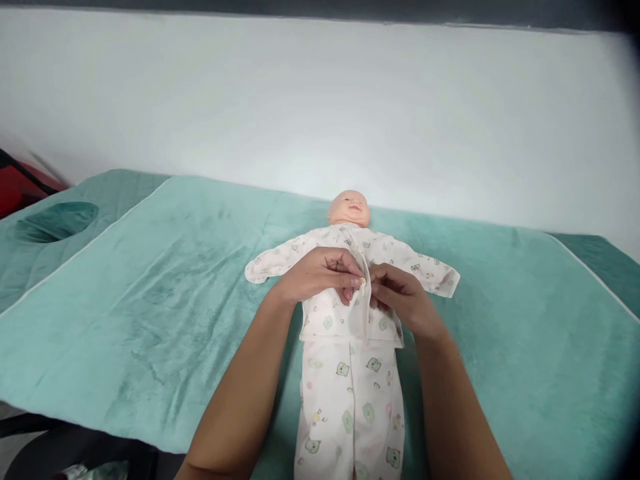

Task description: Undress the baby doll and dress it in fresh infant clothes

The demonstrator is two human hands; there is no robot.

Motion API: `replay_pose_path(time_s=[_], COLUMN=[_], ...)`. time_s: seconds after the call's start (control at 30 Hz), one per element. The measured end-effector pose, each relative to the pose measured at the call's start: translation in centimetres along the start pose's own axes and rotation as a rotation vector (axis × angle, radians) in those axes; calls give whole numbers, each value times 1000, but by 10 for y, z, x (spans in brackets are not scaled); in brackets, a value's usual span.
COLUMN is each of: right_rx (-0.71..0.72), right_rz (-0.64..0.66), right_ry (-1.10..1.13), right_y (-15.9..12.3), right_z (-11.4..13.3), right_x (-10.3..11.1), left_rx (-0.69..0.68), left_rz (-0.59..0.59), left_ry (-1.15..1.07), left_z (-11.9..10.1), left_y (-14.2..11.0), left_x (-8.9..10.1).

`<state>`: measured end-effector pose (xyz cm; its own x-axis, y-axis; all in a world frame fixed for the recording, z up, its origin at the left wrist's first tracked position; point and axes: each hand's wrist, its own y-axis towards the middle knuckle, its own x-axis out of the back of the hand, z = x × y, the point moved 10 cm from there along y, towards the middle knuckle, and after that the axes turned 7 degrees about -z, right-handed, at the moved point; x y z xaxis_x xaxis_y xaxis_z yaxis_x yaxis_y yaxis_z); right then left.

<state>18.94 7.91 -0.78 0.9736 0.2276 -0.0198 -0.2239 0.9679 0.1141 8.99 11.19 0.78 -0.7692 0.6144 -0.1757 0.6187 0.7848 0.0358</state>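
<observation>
From my remote station, the pale wall (pixel 320 100) is biggest, then the green cover (pixel 175 287). On the cover, at the middle and near the wall, the doll (pixel 353 208) lies on its back, head toward the wall. I judge it fairly light, with a smooth, firm head that might slip; I'd lift it with support beneath head and back. The printed trousers (pixel 330 400) and printed top (pixel 320 317) look thin, soft and floppy, best pinched at the front edges beside the fastening.

My left hand (pixel 323 273) has thumb and finger closed on the top's front edge, at a small fastener (pixel 363 283). Right beside it, my right hand (pixel 400 293) is curled against the opposite side; its fingertips are partly hidden, so I can't tell how firmly it grips. I count one doll, one top with two sleeves, one pair of trousers, two hands and one visible fastener.
</observation>
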Motion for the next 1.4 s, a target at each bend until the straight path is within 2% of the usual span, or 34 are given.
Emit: replay_pose_path(time_s=[0.33,0.67,0.87,1.0,1.13,1.4], right_rx=[-7,0,9,11,-19,-107], right_rz=[-121,-168,-187,-201,-201,-126], right_ry=[-50,-154,-204,-226,-185,35], right_y=[3,3,3,3,3,5], right_z=[-1,2,2,2,-1,-9], right_x=[5,4,1,1,2,0], left_rx=[12,46,40,36,25,24], left_rz=[-5,-31,10,-20,-24,21], left_ry=[12,164,247,303,336,325], left_z=[2,2,-2,-1,0,1], left_y=[2,0,-3,-3,-2,0], left_x=[0,2,-3,-2,-1,-3])
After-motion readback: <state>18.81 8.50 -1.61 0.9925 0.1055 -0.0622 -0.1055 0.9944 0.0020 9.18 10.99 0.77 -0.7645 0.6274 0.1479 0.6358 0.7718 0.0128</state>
